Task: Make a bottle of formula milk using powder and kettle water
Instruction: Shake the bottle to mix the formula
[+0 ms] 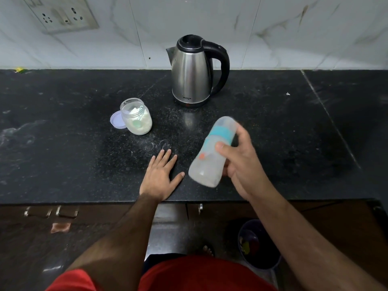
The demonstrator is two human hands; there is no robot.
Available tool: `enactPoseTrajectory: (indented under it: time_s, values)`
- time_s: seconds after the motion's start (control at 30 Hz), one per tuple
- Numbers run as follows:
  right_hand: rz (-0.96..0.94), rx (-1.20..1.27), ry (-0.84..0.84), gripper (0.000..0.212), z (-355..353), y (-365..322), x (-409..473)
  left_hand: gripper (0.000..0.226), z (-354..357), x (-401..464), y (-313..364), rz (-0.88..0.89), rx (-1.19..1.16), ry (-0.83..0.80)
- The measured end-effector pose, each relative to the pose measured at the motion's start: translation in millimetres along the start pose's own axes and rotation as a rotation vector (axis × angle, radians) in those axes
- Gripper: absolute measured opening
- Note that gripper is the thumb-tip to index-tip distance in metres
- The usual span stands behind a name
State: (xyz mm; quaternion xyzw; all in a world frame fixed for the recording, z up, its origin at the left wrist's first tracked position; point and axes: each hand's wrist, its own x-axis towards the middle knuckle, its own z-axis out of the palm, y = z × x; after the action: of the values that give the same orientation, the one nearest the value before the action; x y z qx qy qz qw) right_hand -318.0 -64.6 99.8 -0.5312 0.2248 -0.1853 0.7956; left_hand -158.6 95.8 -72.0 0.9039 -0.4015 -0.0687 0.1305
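Note:
My right hand [241,164] grips a baby bottle [212,156] with a teal collar and clear cap, held tilted above the black counter [73,160]; it is motion-blurred and holds cloudy white liquid. My left hand [161,175] lies flat on the counter near the front edge, fingers apart, holding nothing. An open clear jar of white powder [137,117] with a green scoop inside stands at centre left, its lilac lid [117,120] lying beside it. A steel kettle [193,72] with a black handle stands at the back, lid closed.
A marble-tiled wall with a socket plate [60,15] rises behind the counter. Powder dust speckles the counter's middle. Below the front edge are dark cabinet doors and a dark bucket [258,244] on the floor at the right.

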Motion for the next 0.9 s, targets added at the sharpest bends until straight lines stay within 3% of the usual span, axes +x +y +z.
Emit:
enactPoseTrajectory:
  time_s: [0.07, 0.23, 0.4, 0.6, 0.77, 0.9]
  values:
    - [-0.015, -0.045, -0.028, 0.075, -3, -4, 2, 0.078, 0, 0, 0, -0.001, -0.003, 0.000]
    - [-0.074, 0.129, 0.157, 0.068, -5, -12, 11, 0.071, 1, 0, 1, -0.004, -0.012, 0.011]
    - [0.004, -0.055, -0.076, 0.075, -3, 0, -1, 0.081, -2, -1, 2, 0.000, -0.013, 0.002]
    - [-0.088, 0.144, 0.144, 0.068, 0, -3, 4, 0.075, 0, -1, 1, -0.005, -0.008, 0.006]
    - [-0.013, -0.071, -0.092, 0.075, 0, 3, -6, 0.083, -2, 0, 1, -0.001, -0.007, -0.015]
    - [-0.109, 0.135, 0.130, 0.068, -2, -6, 3, 0.081, -1, 0, 2, -0.004, -0.003, 0.006]
